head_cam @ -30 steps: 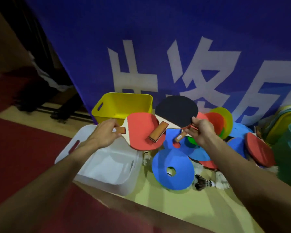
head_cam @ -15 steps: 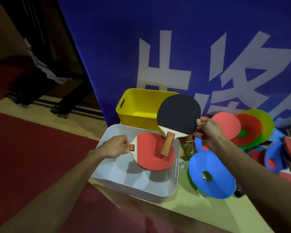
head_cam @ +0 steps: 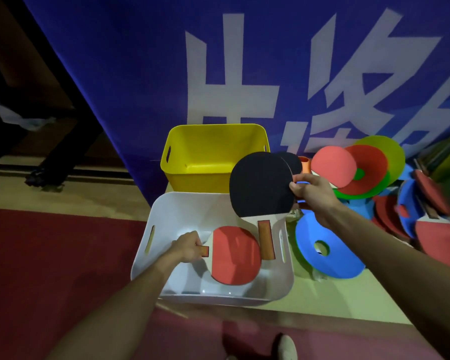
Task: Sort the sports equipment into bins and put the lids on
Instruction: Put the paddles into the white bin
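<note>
While the paddles are being sorted, a white bin (head_cam: 187,211) is seen nearest, standing on a pale floor (head_cam: 322,294) at the edge of a red carpet (head_cam: 50,255). Within its walls a red paddle (head_cam: 234,255) is held flat and low by the left hand (head_cam: 189,249), whose fingers are curled round the grip (head_cam: 205,252). Whether the blade touches the bottom cannot be told. Just beyond it, a black paddle (head_cam: 260,184) is held upright over the bin's far right corner. It is pinched at the blade's edge by the right hand (head_cam: 313,196), and its wooden handle (head_cam: 266,239) hangs down inside the rim. A second dark blade (head_cam: 294,162) is seen just behind the first; whether it is gripped by the same hand cannot be told. To the right of the bin, a blue disc (head_cam: 333,266) with a hole lies on the floor. Behind the white bin a yellow bin (head_cam: 198,178) stands close, with nothing seen in it. Farther right, coloured discs (head_cam: 369,162) and more paddles are heaped before a blue banner (head_cam: 140,74).

The step is judged to be the laying of paddles into the white bin. The task is judged far from done, since much gear lies unsorted and no lid is seen. For the next move, the red paddle would need to be lowered and let go. The black one would need to be tipped flat so that its handle clears the rim.
</note>
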Demonstrator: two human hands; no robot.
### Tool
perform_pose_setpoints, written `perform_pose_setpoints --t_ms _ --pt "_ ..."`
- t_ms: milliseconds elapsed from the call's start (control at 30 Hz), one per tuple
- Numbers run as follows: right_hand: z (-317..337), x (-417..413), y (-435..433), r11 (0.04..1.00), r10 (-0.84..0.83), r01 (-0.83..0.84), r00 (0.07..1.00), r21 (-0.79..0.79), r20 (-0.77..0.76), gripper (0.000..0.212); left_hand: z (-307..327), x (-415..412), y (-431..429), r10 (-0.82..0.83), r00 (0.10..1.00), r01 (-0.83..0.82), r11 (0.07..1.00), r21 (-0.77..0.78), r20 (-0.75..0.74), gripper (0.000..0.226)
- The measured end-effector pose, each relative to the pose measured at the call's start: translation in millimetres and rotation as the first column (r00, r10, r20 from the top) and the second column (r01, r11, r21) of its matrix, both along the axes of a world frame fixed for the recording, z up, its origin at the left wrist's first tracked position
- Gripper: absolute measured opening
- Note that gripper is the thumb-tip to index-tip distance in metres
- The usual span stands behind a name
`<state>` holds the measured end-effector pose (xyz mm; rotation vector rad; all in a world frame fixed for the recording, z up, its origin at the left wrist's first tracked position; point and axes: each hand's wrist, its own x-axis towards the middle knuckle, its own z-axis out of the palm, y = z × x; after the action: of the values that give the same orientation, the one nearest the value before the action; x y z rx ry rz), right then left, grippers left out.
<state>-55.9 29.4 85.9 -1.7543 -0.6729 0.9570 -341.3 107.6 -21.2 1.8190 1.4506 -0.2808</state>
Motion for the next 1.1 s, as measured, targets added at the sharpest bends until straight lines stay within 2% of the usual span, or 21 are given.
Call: perform_pose_setpoints --t_ms 167,333,400,500,600,700,767,867,933,1033,1100 --pt "0.6 -4.0 -1.1 0.999 0.037 -0.036 0.999 -0.022 0.021 0.019 -15.2 0.8 -0.3 0.037 0.998 -0.038 0.999 -0.005 -0.052 0.020" --pt "7.2 -8.8 -2.3 0.995 0.100 -0.099 0.994 -0.012 0.040 0.006 -16.4 1.7 -0.9 0.071 0.995 -0.071 0.997 0.004 -0.065 0.020" --pt "9.8 -11.5 -1.1 0.992 0.129 -0.128 0.990 -0.009 0.050 0.007 -14.1 0.7 1.4 0.114 0.993 -0.114 0.993 -0.007 -0.011 0.018" --pt "9.6 -16.0 2.9 0.986 0.167 -0.167 0.986 0.000 0.022 0.007 5.2 -2.7 2.9 0.187 0.971 -0.179 0.982 -0.067 0.146 0.026" --pt "7.9 -24.9 7.6 0.981 0.193 -0.192 0.981 0.022 -0.031 0.008 36.6 -4.7 -3.5 0.179 0.929 -0.106 0.967 -0.230 0.325 0.031" --pt "9.1 -37.5 11.4 0.977 0.212 -0.207 0.970 0.052 -0.116 0.008 65.1 -2.3 -14.2 0.189 0.890 -0.059 0.950 -0.306 0.415 0.040" --pt "12.5 -46.7 13.1 0.973 0.227 -0.216 0.959 0.080 -0.168 0.009 74.4 4.7 -21.1 0.207 0.871 -0.091 0.959 -0.268 0.446 0.040" --pt "20.9 -60.1 14.8 0.969 0.244 -0.221 0.930 0.110 -0.276 0.017 75.2 13.4 -28.7 0.299 0.802 -0.285 0.952 -0.109 0.516 0.031" --pt "24.8 -64.8 16.3 0.962 0.274 -0.253 0.901 0.107 -0.336 0.016 74.6 12.0 -29.6 0.299 0.816 -0.351 0.936 0.013 0.494 0.026" --pt "25.9 -64.6 16.8 0.917 0.389 -0.400 0.889 0.003 -0.240 0.011 78.4 -1.4 -29.5 0.252 0.884 -0.330 0.933 0.143 0.395 0.017" --pt "22.0 -62.4 18.4 0.898 0.424 -0.433 0.899 -0.075 -0.108 0.021 80.7 -12.9 -27.8 0.217 0.924 -0.290 0.935 0.206 0.315 0.018"
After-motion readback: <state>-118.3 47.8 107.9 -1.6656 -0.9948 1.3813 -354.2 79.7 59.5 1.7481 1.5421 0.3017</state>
